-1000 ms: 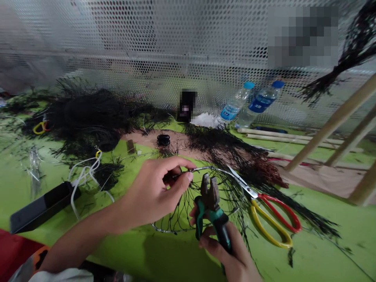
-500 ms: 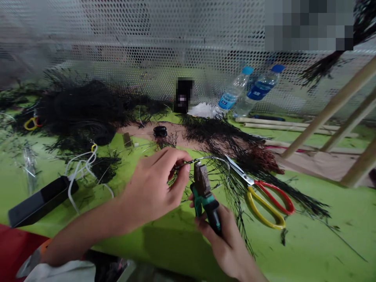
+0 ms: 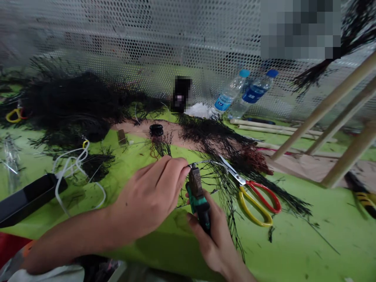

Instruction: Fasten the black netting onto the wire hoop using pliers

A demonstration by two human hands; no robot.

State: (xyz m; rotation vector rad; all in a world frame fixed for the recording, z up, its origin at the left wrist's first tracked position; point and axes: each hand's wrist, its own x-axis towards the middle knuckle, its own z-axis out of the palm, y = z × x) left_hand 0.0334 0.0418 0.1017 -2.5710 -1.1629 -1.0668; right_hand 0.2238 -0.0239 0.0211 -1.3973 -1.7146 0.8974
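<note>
The left hand (image 3: 155, 192) reaches in from the lower left, its forearm slanting up to the right, its back turned upward and its fingers curled over. Thumb and forefinger pinch the wire (image 3: 205, 161) near the middle of the view, just above the pliers' head. The right hand (image 3: 210, 243) comes from below, angled up and leftward, its fingers wrapped round the handles of the pliers (image 3: 197, 188) — jaws pointing away and close together, their tip at the wire beside the left fingertips. Whether they bite it, I cannot tell.

The wire curves rightward from the pinch, dark mesh (image 3: 216, 178) hanging below it. Scissors (image 3: 241, 181) lie just right — 2 blades slightly apart — on the green table (image 3: 293, 250).
</note>
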